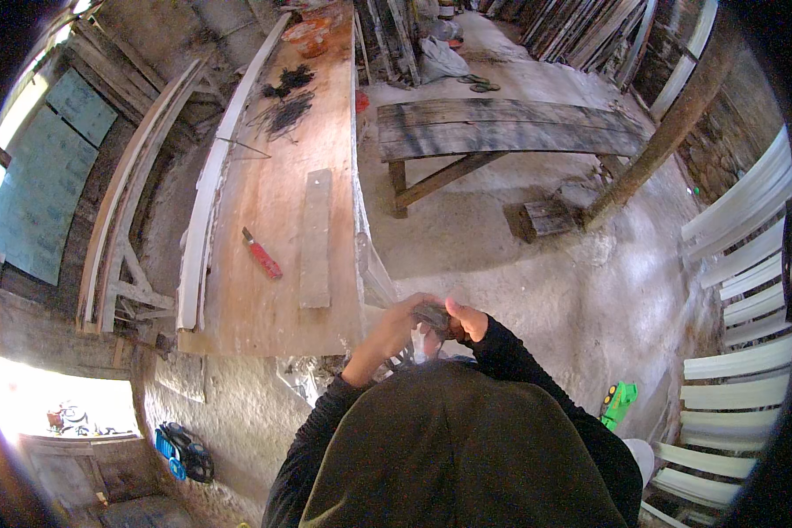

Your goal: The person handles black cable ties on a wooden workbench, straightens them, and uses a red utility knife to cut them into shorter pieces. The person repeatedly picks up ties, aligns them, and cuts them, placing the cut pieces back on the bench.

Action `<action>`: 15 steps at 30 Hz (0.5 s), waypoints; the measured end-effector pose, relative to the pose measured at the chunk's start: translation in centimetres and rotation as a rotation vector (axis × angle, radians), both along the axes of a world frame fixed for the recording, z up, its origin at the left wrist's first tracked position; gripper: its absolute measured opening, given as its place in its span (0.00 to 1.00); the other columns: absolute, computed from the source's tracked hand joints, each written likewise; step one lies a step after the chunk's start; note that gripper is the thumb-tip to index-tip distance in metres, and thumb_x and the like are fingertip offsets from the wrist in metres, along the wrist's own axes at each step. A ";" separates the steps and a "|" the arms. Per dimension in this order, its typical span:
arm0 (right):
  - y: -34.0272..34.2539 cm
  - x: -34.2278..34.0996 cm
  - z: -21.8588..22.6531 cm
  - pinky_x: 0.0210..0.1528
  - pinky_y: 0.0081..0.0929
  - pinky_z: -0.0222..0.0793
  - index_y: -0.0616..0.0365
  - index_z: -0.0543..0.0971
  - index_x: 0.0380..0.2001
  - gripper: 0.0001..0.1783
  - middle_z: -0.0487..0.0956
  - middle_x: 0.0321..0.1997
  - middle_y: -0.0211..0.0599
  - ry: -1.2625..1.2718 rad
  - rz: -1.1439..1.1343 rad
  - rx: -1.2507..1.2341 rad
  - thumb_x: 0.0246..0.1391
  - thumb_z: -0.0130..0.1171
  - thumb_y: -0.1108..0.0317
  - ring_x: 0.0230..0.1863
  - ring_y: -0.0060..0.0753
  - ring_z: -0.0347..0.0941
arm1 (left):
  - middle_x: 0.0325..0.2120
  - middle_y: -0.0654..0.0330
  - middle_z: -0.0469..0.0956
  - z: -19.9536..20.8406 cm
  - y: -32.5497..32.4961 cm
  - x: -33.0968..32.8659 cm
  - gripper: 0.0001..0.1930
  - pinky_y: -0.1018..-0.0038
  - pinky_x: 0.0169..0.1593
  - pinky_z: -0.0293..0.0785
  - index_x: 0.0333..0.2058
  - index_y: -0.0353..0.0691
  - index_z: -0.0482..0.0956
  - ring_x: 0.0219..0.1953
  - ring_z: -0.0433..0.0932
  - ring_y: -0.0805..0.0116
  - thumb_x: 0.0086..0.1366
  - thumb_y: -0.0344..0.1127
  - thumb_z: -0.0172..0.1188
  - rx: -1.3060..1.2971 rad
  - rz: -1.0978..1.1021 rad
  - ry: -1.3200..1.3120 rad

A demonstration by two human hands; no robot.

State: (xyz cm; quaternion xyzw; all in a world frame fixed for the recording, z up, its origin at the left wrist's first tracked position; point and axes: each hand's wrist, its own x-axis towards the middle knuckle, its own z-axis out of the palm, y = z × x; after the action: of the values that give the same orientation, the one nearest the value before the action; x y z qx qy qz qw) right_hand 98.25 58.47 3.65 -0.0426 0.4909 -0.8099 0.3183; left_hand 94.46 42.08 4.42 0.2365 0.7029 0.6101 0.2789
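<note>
My left hand and my right hand meet close to my body, just past the near right corner of the wooden worktable. Between them is a small, dark, bundled thing, with the fingers of both hands curled round it. Its kind is too small and covered to tell. On the tabletop, left of my hands, lie a red-handled knife or scraper and a flat grey-brown strip of board. A tangle of thin black strands sits farther up the table.
A low wooden bench stands beyond the table on the right, near a slanting post. White slats line the right side. A green toy-like object and a blue-and-black object lie on the floor.
</note>
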 end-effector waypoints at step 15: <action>-4.1 -1.4 1.3 0.32 0.14 0.63 0.58 0.75 0.25 0.05 0.72 0.30 0.32 0.437 -0.313 0.259 0.41 0.55 0.73 0.28 0.22 0.68 | 0.35 0.58 0.70 -1.4 -4.6 0.3 0.20 0.79 0.39 0.64 0.43 0.33 0.64 0.36 0.68 0.73 0.47 0.28 0.48 -0.011 0.238 -0.035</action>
State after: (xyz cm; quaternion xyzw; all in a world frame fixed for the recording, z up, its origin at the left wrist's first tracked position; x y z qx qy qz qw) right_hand 96.82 54.42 4.90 -0.0991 0.6475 -0.7514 0.0792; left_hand 94.76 37.43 2.99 0.1391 0.7246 0.6389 0.2178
